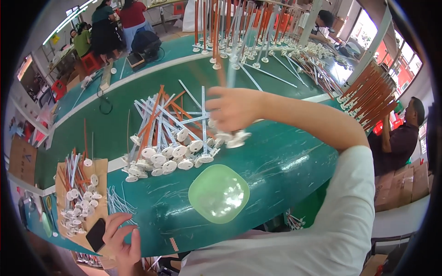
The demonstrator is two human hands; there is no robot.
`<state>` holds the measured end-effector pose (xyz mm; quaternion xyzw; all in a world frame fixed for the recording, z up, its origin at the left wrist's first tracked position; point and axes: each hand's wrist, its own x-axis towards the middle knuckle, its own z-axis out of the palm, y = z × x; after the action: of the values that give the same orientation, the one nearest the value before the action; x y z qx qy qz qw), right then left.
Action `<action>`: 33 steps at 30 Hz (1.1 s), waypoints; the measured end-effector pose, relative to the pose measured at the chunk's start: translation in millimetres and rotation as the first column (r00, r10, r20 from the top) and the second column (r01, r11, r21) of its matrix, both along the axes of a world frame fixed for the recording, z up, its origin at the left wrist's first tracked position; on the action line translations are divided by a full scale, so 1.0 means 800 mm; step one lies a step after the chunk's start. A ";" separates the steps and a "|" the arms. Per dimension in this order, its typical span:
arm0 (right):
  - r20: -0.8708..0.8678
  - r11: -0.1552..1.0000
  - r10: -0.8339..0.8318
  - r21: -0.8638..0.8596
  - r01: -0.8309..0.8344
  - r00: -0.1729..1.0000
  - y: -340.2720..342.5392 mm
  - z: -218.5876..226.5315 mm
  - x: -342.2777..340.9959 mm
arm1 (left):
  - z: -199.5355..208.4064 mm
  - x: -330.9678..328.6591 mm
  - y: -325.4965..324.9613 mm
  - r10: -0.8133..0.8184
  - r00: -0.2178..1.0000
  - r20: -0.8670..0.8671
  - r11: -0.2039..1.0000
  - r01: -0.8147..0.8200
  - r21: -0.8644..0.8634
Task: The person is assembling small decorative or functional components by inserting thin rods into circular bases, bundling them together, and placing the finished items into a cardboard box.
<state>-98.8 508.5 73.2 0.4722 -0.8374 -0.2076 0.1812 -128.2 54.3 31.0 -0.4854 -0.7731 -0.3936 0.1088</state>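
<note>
My right hand (235, 109) is raised over the middle of the table, closed round a few blurred orange and pale strips. The white round bases (237, 139) of these strips hang just below the fist. To its left lies a pile of similar orange and silvery strips, with white round bases (159, 159) bunched toward me. My left hand (120, 237) is at the lower left with fingers bent and apart, and no held object shows. It is beside a black phone (95, 234) and a bundle of thin white ties (119, 204).
A green square plate (219, 194) sits in front of me. Cardboard (102, 177) at the left bears more strips. Many strips stand upright on the far bench; a rack of orange strips (370, 92) is at the right, near another person (400, 138). Other people are at the back.
</note>
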 end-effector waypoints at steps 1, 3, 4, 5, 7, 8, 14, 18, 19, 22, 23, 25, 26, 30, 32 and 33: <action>0.016 0.999 0.049 0.013 -0.049 0.999 -0.019 -0.002 -0.022 | 0.000 0.003 0.001 -0.012 1.000 -0.015 1.000 0.012 0.012; 0.019 0.995 0.098 0.027 -0.098 0.995 -0.046 -0.013 -0.053 | 0.005 0.018 -0.001 -0.014 0.999 -0.029 1.000 0.014 -0.012; 0.046 0.991 0.095 0.089 -0.099 0.994 -0.051 -0.020 -0.063 | 0.006 0.025 0.003 -0.022 0.999 -0.040 1.000 0.022 -0.013; 0.075 0.984 0.088 0.150 -0.098 0.993 -0.049 -0.024 -0.067 | 0.006 0.032 0.007 -0.008 0.996 -0.091 0.998 0.002 -0.068; 0.136 0.994 -0.023 0.111 0.008 0.990 -0.041 -0.026 -0.061 | -0.010 0.053 0.004 0.042 0.976 -0.211 0.991 -0.068 -0.115; 0.211 0.991 -0.126 0.079 0.112 0.969 -0.035 -0.028 -0.057 | -0.025 0.063 0.000 0.003 0.976 -0.217 0.990 -0.034 -0.139; -0.169 0.975 -0.148 -0.190 0.115 0.975 0.011 -0.015 -0.024 | -0.077 0.124 0.033 -0.363 0.913 -0.187 0.881 0.271 -0.387; 0.321 0.435 -0.814 -0.214 0.875 0.483 0.052 -0.012 -0.010 | -0.109 0.119 0.047 -0.343 0.899 -0.273 0.879 0.205 -0.430; 0.339 0.477 -0.781 -0.218 0.852 0.524 0.078 -0.034 0.003 | -0.112 0.118 0.052 -0.347 0.869 -0.353 0.891 0.188 -0.413; 0.384 0.515 -0.743 -0.194 0.835 0.548 0.122 -0.114 0.029 | -0.115 0.120 0.058 -0.290 0.874 -0.390 0.920 0.141 -0.367; 0.418 0.526 -0.726 -0.173 0.833 0.545 0.122 -0.125 0.030 | -0.116 0.121 0.056 -0.220 0.913 -0.343 0.931 0.092 -0.352; 0.453 0.502 -0.753 -0.074 0.862 0.477 0.111 -0.114 0.020 | -0.125 0.120 0.052 -0.236 0.896 -0.377 0.929 0.094 -0.358; 0.480 0.469 -0.780 0.026 0.883 0.401 0.107 -0.105 0.019 | -0.130 0.118 0.051 -0.256 0.875 -0.410 0.926 0.100 -0.365; 0.613 0.456 -0.723 0.079 0.886 0.318 0.112 -0.052 0.047 | -0.133 0.121 0.043 -0.267 0.856 -0.444 0.919 0.087 -0.385; 0.746 0.350 -0.654 0.154 0.924 0.124 0.112 -0.018 0.080 | -0.135 0.120 0.043 -0.239 0.863 -0.445 0.930 0.071 -0.362; 0.789 0.191 -0.607 0.259 0.947 -0.093 0.098 0.008 0.095 | -0.135 0.121 0.042 -0.227 0.867 -0.443 0.930 0.057 -0.364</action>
<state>-22.5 586.8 80.0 -0.1497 -0.9423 0.1250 -0.2720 -31.8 88.3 -76.7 -0.6351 -0.7396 -0.1297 0.1812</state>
